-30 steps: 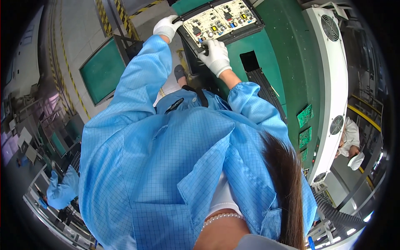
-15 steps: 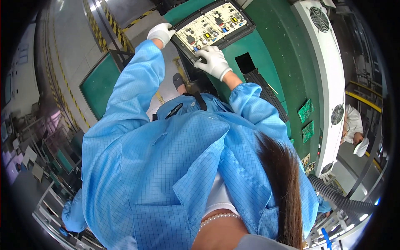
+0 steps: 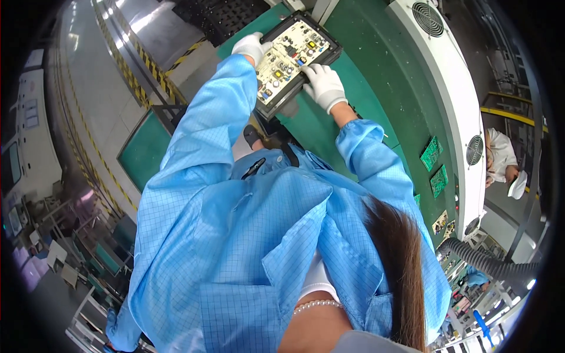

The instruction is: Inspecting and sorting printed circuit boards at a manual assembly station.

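Observation:
Two cream circuit boards, crowded with parts, lie side by side in a black rectangular tray. My left hand, in a white glove, grips the tray's far-left long side, thumb over the rim near the boards. On the opposite long side, my gloved right hand has its fingertips on the rim; the hand hides part of that edge. The tray sits at a slant over the green mat, and whether it rests fully there I cannot tell.
Green circuit boards lie on the bench at right, beside a long white machine housing with fans. A green-topped stand is at left. Black perforated trays are at the top. A grey hose and another person are farther right.
The tray has come further over the green mat. My left hand has shifted from its corner along the long side; my right hand has moved right. The dark strip near my right forearm is out of sight.

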